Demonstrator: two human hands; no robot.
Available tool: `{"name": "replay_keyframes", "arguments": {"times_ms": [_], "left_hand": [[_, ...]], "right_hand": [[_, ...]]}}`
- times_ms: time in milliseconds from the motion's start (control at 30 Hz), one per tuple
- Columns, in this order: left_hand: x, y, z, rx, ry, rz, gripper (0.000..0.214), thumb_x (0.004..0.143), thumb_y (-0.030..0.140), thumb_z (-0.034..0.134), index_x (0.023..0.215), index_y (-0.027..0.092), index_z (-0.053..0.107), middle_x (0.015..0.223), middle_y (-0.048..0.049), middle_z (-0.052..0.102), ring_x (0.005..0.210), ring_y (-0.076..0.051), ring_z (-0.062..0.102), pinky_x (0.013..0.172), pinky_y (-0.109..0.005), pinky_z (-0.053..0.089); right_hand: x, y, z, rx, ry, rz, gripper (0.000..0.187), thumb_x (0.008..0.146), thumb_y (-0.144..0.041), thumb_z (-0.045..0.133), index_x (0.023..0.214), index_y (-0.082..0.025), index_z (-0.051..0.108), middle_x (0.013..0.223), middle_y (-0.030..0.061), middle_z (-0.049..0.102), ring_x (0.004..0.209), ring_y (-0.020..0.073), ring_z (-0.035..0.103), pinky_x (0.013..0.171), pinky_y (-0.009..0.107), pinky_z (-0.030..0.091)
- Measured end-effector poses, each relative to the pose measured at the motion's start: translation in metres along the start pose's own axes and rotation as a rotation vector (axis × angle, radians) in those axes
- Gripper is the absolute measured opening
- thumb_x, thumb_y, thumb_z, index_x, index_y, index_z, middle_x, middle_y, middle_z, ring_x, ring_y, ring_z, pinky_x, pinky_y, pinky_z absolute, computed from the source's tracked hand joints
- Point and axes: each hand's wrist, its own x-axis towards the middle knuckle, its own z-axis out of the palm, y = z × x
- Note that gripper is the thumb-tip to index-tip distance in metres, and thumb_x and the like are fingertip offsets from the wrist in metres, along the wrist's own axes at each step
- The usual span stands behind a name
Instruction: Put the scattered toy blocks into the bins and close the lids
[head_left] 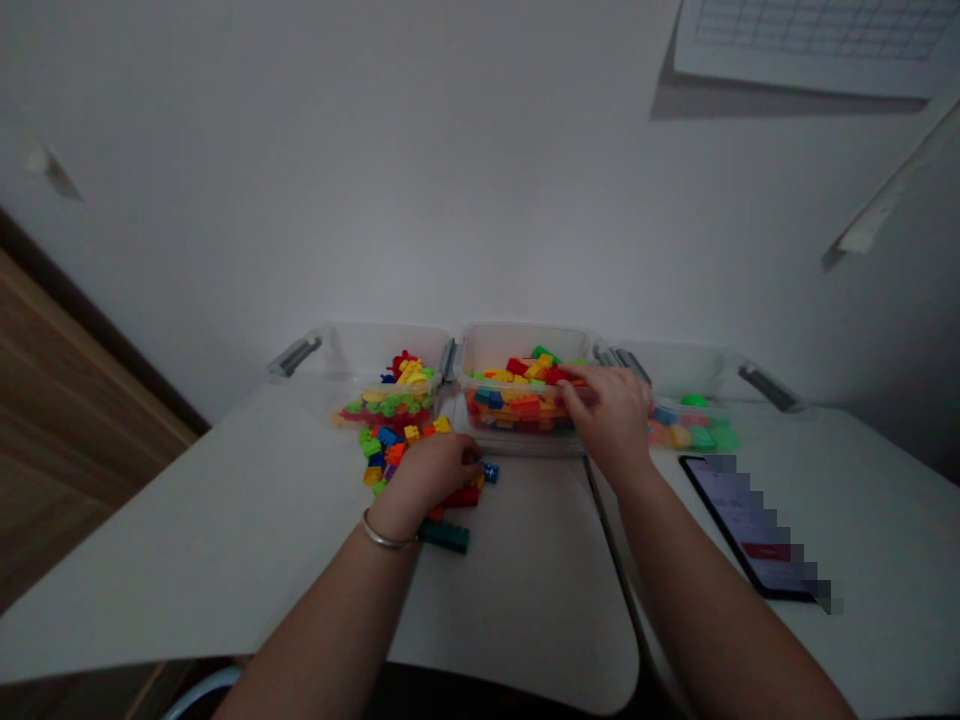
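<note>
My left hand (429, 472) rests on a small build of toy bricks on the white table (225, 540), fingers curled over a red brick (462, 497) and a blue one (490, 471). A dark green brick (445, 536) lies just below my wrist, which wears a metal bangle. My right hand (609, 415) reaches into the middle clear bin (517, 345) full of mixed coloured bricks, fingers bent down among them; what they grip is hidden. Loose bricks (386, 445) lie scattered left of my left hand.
A left clear bin (375, 350) holds more bricks, and a right clear bin (705, 385) holds green and orange pieces. A phone (742, 520) lies face up at the right. All three bins stand against the white wall. A seam (611, 560) divides two tabletops.
</note>
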Motion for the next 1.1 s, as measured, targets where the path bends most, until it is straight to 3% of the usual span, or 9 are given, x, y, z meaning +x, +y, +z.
{"name": "replay_keyframes", "arguments": {"times_ms": [367, 700, 800, 900, 1000, 1100], "left_hand": [[0.0, 0.001, 0.001, -0.013, -0.017, 0.039, 0.028, 0.083, 0.038, 0.061, 0.104, 0.026, 0.073, 0.102, -0.0071, 0.075, 0.091, -0.023, 0.068, 0.081, -0.032, 0.05], [-0.001, 0.0, 0.002, -0.075, -0.022, 0.02, 0.018, 0.081, 0.032, 0.064, 0.095, 0.024, 0.071, 0.098, -0.0048, 0.075, 0.086, -0.019, 0.068, 0.073, -0.026, 0.05], [-0.002, 0.002, 0.001, -0.064, -0.015, 0.02, 0.018, 0.082, 0.031, 0.062, 0.096, 0.023, 0.071, 0.097, -0.0057, 0.075, 0.086, -0.02, 0.068, 0.075, -0.028, 0.05], [-0.003, 0.003, -0.001, -0.046, 0.019, 0.04, 0.02, 0.085, 0.029, 0.058, 0.099, 0.022, 0.07, 0.098, -0.0063, 0.074, 0.088, -0.021, 0.068, 0.078, -0.029, 0.05], [-0.004, 0.004, -0.004, -0.001, 0.071, 0.0, 0.022, 0.086, 0.026, 0.056, 0.101, 0.02, 0.07, 0.1, -0.0083, 0.074, 0.09, -0.022, 0.068, 0.079, -0.03, 0.05], [-0.005, 0.004, -0.006, 0.074, 0.103, -0.059, 0.021, 0.086, 0.027, 0.056, 0.099, 0.02, 0.07, 0.1, -0.01, 0.074, 0.092, -0.025, 0.068, 0.079, -0.032, 0.05]], "right_hand": [[0.0, -0.006, -0.001, 0.009, -0.098, -0.137, 0.03, 0.092, -0.035, 0.049, 0.106, -0.022, 0.072, 0.103, 0.0056, 0.073, 0.101, 0.026, 0.055, 0.096, 0.043, 0.036], [0.004, -0.019, -0.022, 0.11, -0.052, -0.164, 0.028, 0.088, -0.029, 0.054, 0.111, -0.022, 0.069, 0.111, 0.0083, 0.07, 0.107, 0.0267, 0.056, 0.096, 0.042, 0.04], [0.001, -0.029, -0.03, 0.206, -0.177, -0.22, 0.023, 0.09, -0.028, 0.053, 0.104, -0.02, 0.069, 0.102, 0.0072, 0.072, 0.099, 0.0236, 0.061, 0.09, 0.038, 0.044], [-0.007, -0.04, -0.031, 0.215, -0.428, -0.217, 0.018, 0.088, -0.027, 0.057, 0.1, -0.021, 0.07, 0.101, 0.0058, 0.073, 0.095, 0.0218, 0.064, 0.083, 0.034, 0.047], [-0.018, -0.049, -0.022, 0.129, -0.69, -0.221, 0.019, 0.085, -0.026, 0.061, 0.101, -0.023, 0.071, 0.104, 0.0055, 0.073, 0.097, 0.0229, 0.066, 0.08, 0.033, 0.049], [-0.029, -0.055, -0.006, 0.037, -0.813, -0.269, 0.02, 0.085, -0.025, 0.061, 0.101, -0.022, 0.072, 0.103, 0.0073, 0.072, 0.099, 0.0256, 0.065, 0.079, 0.035, 0.051]]}}
